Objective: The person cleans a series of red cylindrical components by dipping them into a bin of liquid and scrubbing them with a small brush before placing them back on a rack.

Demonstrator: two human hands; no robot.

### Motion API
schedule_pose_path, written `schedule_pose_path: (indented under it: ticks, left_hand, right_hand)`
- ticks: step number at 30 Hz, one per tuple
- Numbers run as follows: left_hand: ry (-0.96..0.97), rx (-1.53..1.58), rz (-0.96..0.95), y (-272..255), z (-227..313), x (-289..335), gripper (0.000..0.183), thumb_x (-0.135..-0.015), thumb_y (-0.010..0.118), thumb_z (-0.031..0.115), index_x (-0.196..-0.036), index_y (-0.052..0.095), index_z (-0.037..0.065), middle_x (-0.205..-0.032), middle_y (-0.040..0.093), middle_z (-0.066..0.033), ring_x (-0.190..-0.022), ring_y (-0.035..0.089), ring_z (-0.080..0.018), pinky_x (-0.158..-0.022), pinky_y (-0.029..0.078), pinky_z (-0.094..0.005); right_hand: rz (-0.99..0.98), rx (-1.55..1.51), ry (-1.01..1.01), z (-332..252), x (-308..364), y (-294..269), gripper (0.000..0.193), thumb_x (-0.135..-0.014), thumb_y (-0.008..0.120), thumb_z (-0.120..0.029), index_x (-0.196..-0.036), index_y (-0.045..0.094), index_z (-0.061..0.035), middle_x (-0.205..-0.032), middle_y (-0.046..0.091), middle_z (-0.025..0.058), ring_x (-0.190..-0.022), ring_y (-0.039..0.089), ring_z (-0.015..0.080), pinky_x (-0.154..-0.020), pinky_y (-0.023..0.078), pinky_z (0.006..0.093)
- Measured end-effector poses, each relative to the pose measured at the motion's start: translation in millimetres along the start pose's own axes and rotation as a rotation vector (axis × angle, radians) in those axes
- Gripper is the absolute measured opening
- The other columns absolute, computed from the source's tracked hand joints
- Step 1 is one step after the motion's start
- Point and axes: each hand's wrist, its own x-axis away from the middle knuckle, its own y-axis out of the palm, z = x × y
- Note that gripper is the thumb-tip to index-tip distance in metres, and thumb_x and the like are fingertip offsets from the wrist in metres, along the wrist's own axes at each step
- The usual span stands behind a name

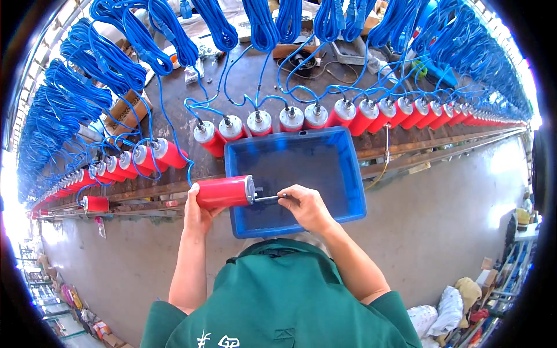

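Observation:
My left hand (200,211) is wrapped round the rear end of a red cylinder (223,192), a motor or pump body with a silver end cap, held level above the left side of a blue plastic tub (355,191). From the right, my right hand (306,207) pinches a thin metal-shafted tool (268,199). The shaft's tip meets the end cap beside a short dark stub. Whether the tool is a screwdriver or a wrench I cannot tell, as fingers cover its handle. A blue cable (190,171) runs near the cylinder's rear; its join is hidden.
Red cylinders (343,113) with silver caps and blue cables line the bench edge on both sides. Coiled blue cables (261,26) hang overhead across the bench. A cardboard box (129,113) of small parts stands at left. White sacks (447,310) lie at lower right.

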Motion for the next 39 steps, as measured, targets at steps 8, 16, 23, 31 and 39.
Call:
schedule_pose_path:
  ticks: [8, 16, 23, 31, 39]
  left_hand:
    - [-0.011, 0.018, 0.027, -4, -1, -2, 0.070, -0.096, 0.063, 0.064, -0.138, 0.060, 0.008, -0.132, 0.072, -0.0148, -0.119, 0.072, -0.0324, -0.097, 0.063, -0.0511]
    - [-0.009, 0.011, 0.031, -5, -3, -3, 0.070, -0.096, 0.064, 0.064, -0.139, 0.060, 0.008, -0.131, 0.072, -0.0160, -0.119, 0.073, -0.0327, -0.098, 0.063, -0.0517]
    - [0.003, 0.008, 0.009, -5, -2, -1, 0.068, -0.097, 0.064, 0.062, -0.138, 0.060, 0.008, -0.131, 0.072, -0.0156, -0.118, 0.073, -0.0324, -0.096, 0.064, -0.0513]
    - [0.004, 0.026, 0.043, -1, -1, 0, 0.065, -0.098, 0.065, 0.059, -0.137, 0.061, 0.008, -0.131, 0.072, -0.0152, -0.117, 0.073, -0.0319, -0.092, 0.065, -0.0500]
    - [0.008, 0.017, 0.004, -6, -4, -5, 0.065, -0.099, 0.061, 0.059, -0.138, 0.061, 0.007, -0.131, 0.072, -0.0158, -0.117, 0.073, -0.0327, -0.092, 0.065, -0.0509]
  right_hand:
    - [-0.131, -0.052, 0.095, -10, 5, -19, 0.021, -0.100, 0.068, 0.000, -0.121, 0.070, -0.0002, -0.103, 0.075, 0.0134, -0.087, 0.074, 0.0236, -0.082, 0.059, 0.0355]
    - [-0.117, -0.235, 0.436, -12, 3, -23, 0.018, -0.110, 0.062, -0.017, -0.114, 0.066, 0.0008, -0.088, 0.074, 0.0078, -0.068, 0.067, 0.0131, -0.063, 0.055, 0.0306]
    - [-0.021, 0.066, 0.338, 13, 0, -7, 0.055, -0.113, 0.052, -0.049, -0.089, 0.064, -0.0002, -0.072, 0.066, 0.0126, -0.063, 0.059, 0.0195, -0.062, 0.048, 0.0369]
    - [-0.114, -0.315, 0.405, 10, 4, -6, 0.056, -0.114, 0.049, -0.050, -0.079, 0.054, -0.0073, -0.067, 0.055, -0.0001, -0.063, 0.050, 0.0125, -0.059, 0.043, 0.0314]
    - [-0.122, -0.178, 0.481, 27, 3, -6, 0.064, -0.113, 0.048, -0.056, -0.072, 0.052, -0.0071, -0.063, 0.051, -0.0008, -0.057, 0.047, 0.0122, -0.055, 0.041, 0.0306]
